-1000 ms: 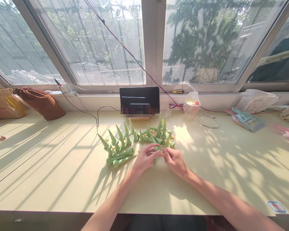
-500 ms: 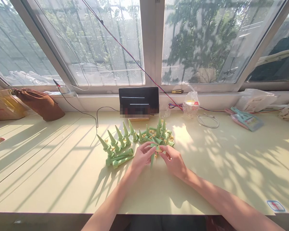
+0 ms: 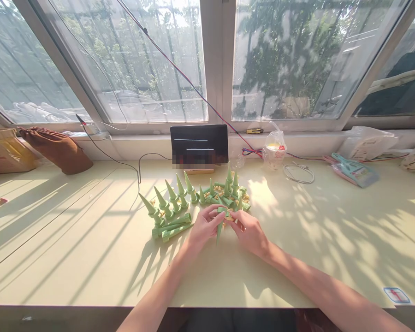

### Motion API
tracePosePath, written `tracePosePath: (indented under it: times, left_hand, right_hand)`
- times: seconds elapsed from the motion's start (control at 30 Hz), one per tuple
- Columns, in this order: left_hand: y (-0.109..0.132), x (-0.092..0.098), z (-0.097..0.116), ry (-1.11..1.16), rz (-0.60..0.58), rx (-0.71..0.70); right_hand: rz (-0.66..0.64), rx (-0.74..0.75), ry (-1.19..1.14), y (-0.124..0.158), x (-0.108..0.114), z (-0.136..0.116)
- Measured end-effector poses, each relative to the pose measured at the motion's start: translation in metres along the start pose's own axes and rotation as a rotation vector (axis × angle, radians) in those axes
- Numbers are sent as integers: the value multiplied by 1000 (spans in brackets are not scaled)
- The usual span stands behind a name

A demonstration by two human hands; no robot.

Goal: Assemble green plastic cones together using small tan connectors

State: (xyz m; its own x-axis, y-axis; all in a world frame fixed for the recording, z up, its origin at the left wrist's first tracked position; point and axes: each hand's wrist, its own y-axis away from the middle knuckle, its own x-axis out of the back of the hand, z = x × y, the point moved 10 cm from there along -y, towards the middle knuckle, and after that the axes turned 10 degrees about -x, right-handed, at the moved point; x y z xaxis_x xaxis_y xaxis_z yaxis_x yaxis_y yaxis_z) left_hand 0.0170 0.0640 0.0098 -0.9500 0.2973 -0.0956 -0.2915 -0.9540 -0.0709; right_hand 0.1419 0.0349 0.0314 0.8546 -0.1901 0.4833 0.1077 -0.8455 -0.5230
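Note:
My left hand (image 3: pixel 204 227) is closed around a green plastic watering spike (image 3: pixel 219 234), whose pointed end aims down towards me. Close against it, my right hand (image 3: pixel 251 231) pinches a small yellow plastic piece (image 3: pixel 229 214) at the spike's wide end. Fingers partly cover where the two parts meet, so I cannot tell how they join. Left of my hands, several green spikes (image 3: pixel 162 197) stand upright in a slanting row. Long green tubes (image 3: pixel 174 228) lie in front of that row. Just beyond my fingers is a pile of green parts (image 3: pixel 224 198) mixed with small yellow pieces.
A black screen (image 3: pixel 199 144) stands behind the parts. Along the window side are a brown drawstring pouch (image 3: pixel 57 150), a plastic bag (image 3: pixel 275 148), a coiled white cable (image 3: pixel 298 174) and a teal dustpan (image 3: pixel 354 170). A sticker (image 3: pixel 396 295) is near the front edge at right.
My right fingers have turned slightly around the yellow piece at the spike's wide end. The left hand has barely moved, and the parts on the table lie as before.

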Motion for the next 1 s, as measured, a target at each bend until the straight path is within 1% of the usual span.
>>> tracePosePath:
  times: [0.27, 0.53, 0.77, 0.87, 1.0]
  left_hand:
    - [-1, -2, -1, -9, -16, 14]
    - [0, -4, -2, -21, -53, 0]
    - [-1, -5, 1, -56, -85, -37]
    - [-2, -4, 0, -46, -76, -33]
    - [-2, -2, 0, -21, -30, -11]
  right_hand:
    - [-35, 5, 10, -1, -1, -3]
    - [-104, -11, 44, -1, -6, -6]
    - [-167, -42, -4, 0, -11, 0]
    - [-178, -65, -34, 0, -12, 2]
    - [-147, -101, -67, -3, -9, 1]
